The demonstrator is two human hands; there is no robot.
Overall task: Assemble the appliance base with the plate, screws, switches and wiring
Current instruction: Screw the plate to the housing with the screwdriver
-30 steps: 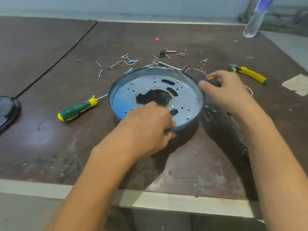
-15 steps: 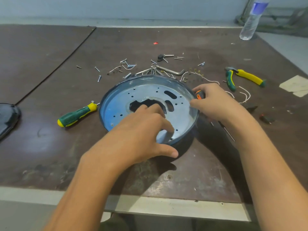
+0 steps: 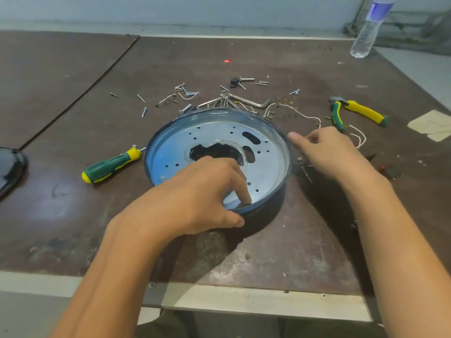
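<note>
The round blue-rimmed appliance base, with its perforated metal plate and a jagged centre hole, lies open side up on the brown table. My left hand grips its near rim, thumb outside and fingers inside. My right hand hovers palm down just right of the base, its thumb at the rim. A thin metal shaft lies under that hand; whether the hand holds anything is hidden. Loose screws and white wires with brass terminals lie behind the base.
A green-yellow screwdriver lies left of the base and matching pliers lie at the right. Hex keys sit behind the rim. A water bottle stands far right, and a black object sits at the left edge.
The base has slid nearer and slightly left under my left hand. The orange-black handle seen in my right hand no longer shows, and that hand's fingers have loosened.
</note>
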